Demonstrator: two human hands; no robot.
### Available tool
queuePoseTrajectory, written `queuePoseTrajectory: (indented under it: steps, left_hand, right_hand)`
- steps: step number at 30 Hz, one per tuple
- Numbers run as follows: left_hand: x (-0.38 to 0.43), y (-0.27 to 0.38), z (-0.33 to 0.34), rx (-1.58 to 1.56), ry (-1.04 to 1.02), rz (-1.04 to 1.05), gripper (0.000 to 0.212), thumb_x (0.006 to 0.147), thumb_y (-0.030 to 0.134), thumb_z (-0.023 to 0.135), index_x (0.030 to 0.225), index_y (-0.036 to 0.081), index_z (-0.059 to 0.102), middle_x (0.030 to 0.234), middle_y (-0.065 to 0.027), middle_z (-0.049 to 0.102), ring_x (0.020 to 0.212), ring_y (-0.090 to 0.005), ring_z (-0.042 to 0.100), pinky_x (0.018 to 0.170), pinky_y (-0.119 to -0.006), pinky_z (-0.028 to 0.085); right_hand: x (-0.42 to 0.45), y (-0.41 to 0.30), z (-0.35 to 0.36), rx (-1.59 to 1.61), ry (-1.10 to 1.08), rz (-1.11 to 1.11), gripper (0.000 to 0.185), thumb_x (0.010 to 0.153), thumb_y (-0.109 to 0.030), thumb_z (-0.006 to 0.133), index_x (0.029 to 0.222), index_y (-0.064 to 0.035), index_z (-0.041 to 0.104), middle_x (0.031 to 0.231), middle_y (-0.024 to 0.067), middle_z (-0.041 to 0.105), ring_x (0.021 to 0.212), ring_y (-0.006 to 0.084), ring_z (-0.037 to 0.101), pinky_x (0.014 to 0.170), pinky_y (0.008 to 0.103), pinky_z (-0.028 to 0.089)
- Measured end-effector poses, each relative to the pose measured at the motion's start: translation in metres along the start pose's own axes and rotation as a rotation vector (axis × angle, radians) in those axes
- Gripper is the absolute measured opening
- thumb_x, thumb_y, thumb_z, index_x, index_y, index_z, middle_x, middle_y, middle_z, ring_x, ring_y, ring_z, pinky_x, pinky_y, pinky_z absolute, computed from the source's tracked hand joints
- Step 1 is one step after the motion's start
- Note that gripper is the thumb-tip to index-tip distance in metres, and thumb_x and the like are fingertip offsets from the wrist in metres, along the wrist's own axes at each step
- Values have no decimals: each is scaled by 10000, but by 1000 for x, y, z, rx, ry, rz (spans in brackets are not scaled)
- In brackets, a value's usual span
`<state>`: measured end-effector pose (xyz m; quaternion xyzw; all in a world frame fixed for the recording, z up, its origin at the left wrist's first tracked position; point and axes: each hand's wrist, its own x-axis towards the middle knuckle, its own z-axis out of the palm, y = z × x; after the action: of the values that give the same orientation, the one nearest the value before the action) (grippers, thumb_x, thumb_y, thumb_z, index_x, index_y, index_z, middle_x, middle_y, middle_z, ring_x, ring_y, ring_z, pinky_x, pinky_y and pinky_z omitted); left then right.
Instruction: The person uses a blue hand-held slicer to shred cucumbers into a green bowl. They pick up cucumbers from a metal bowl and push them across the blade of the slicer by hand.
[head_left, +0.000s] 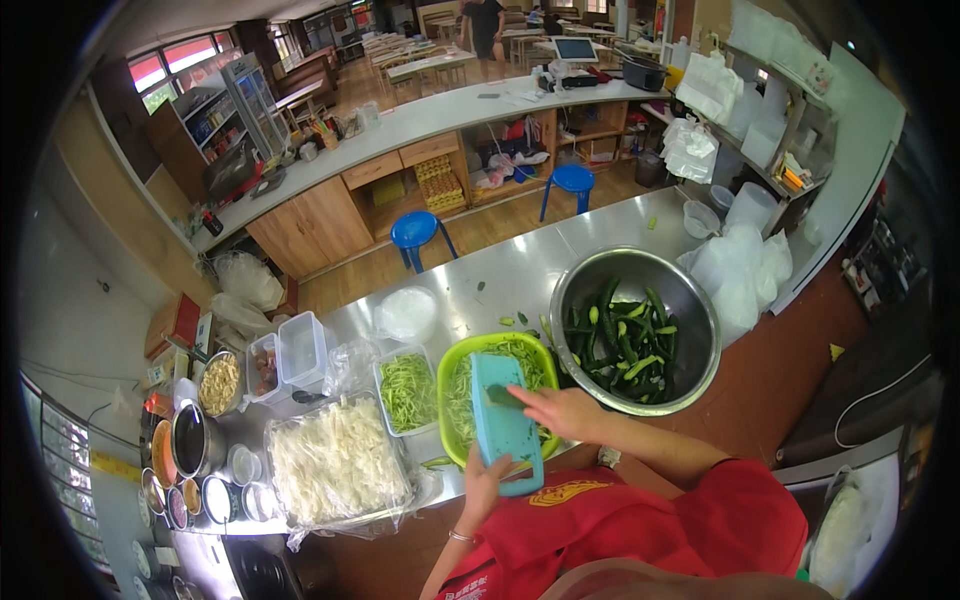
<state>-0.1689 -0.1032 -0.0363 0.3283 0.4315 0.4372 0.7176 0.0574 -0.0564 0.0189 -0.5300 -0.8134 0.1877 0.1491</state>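
My left hand (486, 472) grips the lower end of a light-blue plastic grater (496, 439), near its handle. The grater lies slanted over a lime-green basin (448, 360) that holds shredded cucumber (457, 397). On the grater's face, my right hand (559, 411) presses a piece of dark green cucumber (504, 397) under its fingers. To the right stands a large steel bowl (711, 352) of whole cucumbers (630, 330). A clear rectangular container (430, 429) of green shreds (407, 390) sits just left of the basin.
At the left, a plastic-lined tray (409, 487) holds pale strips, with clear containers (302, 349) and seasoning bowls (199, 439) beyond. Cucumber scraps (507, 321) lie on the steel table (517, 262). Plastic bags (739, 270) stand right of the large bowl. Two blue stools (415, 229) are across the table.
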Motion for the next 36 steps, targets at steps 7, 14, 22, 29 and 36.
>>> queuePoseTrajectory:
  steps: [7, 14, 22, 29, 36]
  left_hand:
    - [1, 17, 10, -122, 99, -39, 352, 939, -31, 606, 1263, -31, 468, 1141, -144, 631, 948, -228, 693, 778, -356, 627]
    - [-7, -7, 19, 155, 14, 16, 352, 929, 8, 646, 1235, -38, 477, 1091, -143, 644, 869, -234, 712, 754, -337, 625]
    - [-2, -18, 14, 105, 119, 14, 364, 910, 0, 652, 1239, -33, 498, 1067, -142, 660, 867, -228, 697, 757, -337, 616]
    - [-3, -5, 10, 118, 211, 85, 325, 908, 1, 650, 1200, -30, 511, 1048, -153, 665, 866, -224, 700, 730, -347, 617]
    - [-4, -18, 14, 531, 105, 221, 345, 869, 21, 673, 1185, -27, 543, 1007, -147, 674, 896, -227, 687, 779, -341, 542]
  right_hand:
    - [-20, -13, 15, 35, 41, -274, 576, 1024, -330, 561, 1559, -242, 367, 1111, 187, 690, 884, 373, 713, 745, 466, 592]
    - [23, 24, 8, 16, 107, 112, 522, 1047, -345, 506, 1524, -165, 397, 1006, 181, 696, 843, 376, 699, 672, 490, 560]
    - [-4, -8, 12, 111, -55, 24, 586, 1042, -356, 514, 1568, -168, 337, 1013, 202, 698, 873, 399, 695, 727, 494, 560]
    - [-2, -14, 11, 68, -110, -27, 566, 1043, -369, 518, 1543, -148, 375, 1101, 210, 698, 849, 395, 702, 689, 488, 565]
    - [31, 16, 16, 7, 4, 197, 629, 1027, -368, 541, 1562, -115, 328, 1068, 220, 701, 878, 419, 697, 751, 514, 564]
